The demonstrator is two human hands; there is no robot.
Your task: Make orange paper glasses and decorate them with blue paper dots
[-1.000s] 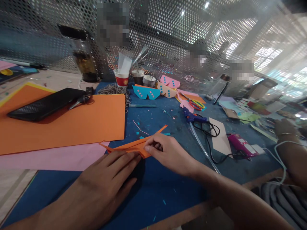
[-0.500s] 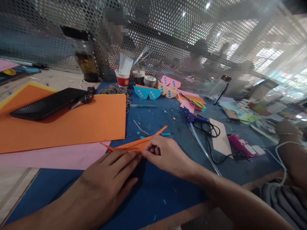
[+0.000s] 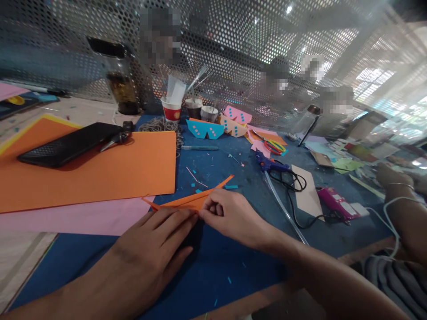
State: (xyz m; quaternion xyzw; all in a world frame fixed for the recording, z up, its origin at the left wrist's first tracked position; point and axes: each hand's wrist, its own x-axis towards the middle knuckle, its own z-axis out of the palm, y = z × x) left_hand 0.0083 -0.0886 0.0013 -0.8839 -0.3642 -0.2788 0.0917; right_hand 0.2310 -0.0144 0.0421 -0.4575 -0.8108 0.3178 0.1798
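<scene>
- Paper piece (image 3: 188, 202), orange and folded into a narrow shape, lying at the centre of the frame on the blue tabletop (image 3: 240, 271), its left end meeting the pink sheet's edge and its right tip pointing toward the upper right.
- Left hand (image 3: 151, 244) in the lower centre, palm down, fingers stretched out and close together, fingertips pressing on the paper's near edge, thumb set apart below; pressing flat rather than gripping, much as in both earlier frames.
- Right hand (image 3: 231, 215) just right of centre, fingers curled in, thumb and forefinger pinched together on the near edge, right beside the left fingertips.
- Shifted since a second ago: right fingertips, then higher on the paper with an orange corner showing beneath, now lower and against the left hand, corner covered. Hardly any change over the last half second.
- Moved slightly leftward at the right edge of the frame: co-worker's hand (image 3: 387, 174).
- Unchanged at left: large orange sheet (image 3: 150, 162) with black device (image 3: 70, 144) and keys (image 3: 116, 137) on top, pink sheet (image 3: 103, 218) partly underneath.
- Unchanged in the upper middle and right: turquoise card (image 3: 204, 129), scissors (image 3: 275, 146), glue gun (image 3: 271, 165).
</scene>
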